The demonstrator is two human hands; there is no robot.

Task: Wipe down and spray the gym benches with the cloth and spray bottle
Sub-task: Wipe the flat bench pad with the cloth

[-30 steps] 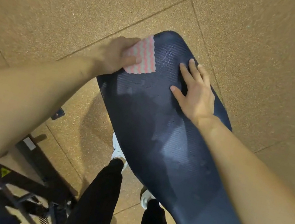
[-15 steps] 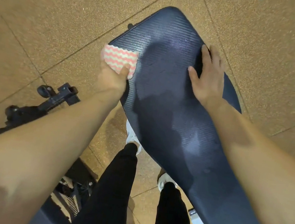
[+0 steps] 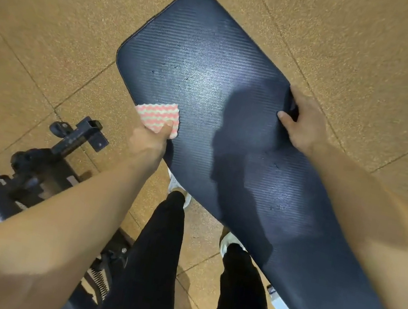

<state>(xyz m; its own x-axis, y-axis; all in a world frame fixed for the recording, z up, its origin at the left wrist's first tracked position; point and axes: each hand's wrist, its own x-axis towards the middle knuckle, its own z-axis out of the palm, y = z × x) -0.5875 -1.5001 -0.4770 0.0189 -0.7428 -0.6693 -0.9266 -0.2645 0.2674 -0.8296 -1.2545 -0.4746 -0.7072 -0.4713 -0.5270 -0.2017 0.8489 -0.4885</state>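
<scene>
**Head view: cloth held at the pad's left edge, right hand gripping the far edge**

The left hand [image 3: 149, 142] pinches the cloth [image 3: 158, 115], a pink and white wavy-striped rag, with the thumb pressed on top of it. Its other fingers are hidden under the cloth. The cloth lies on the left edge of the bench pad [image 3: 211, 74], part of it hanging past the rim. Across the pad, the right hand [image 3: 301, 122] grips the right edge, thumb on the top surface and fingers curled over the side. The dark ribbed pad runs from upper left to lower right and shows a pale sheen in its middle. Below it stand two legs in black trousers [image 3: 153, 254] and white shoes [image 3: 230, 241] on the tan speckled floor [image 3: 60, 9]. A black metal frame [image 3: 76, 135] sits at lower left.
</scene>
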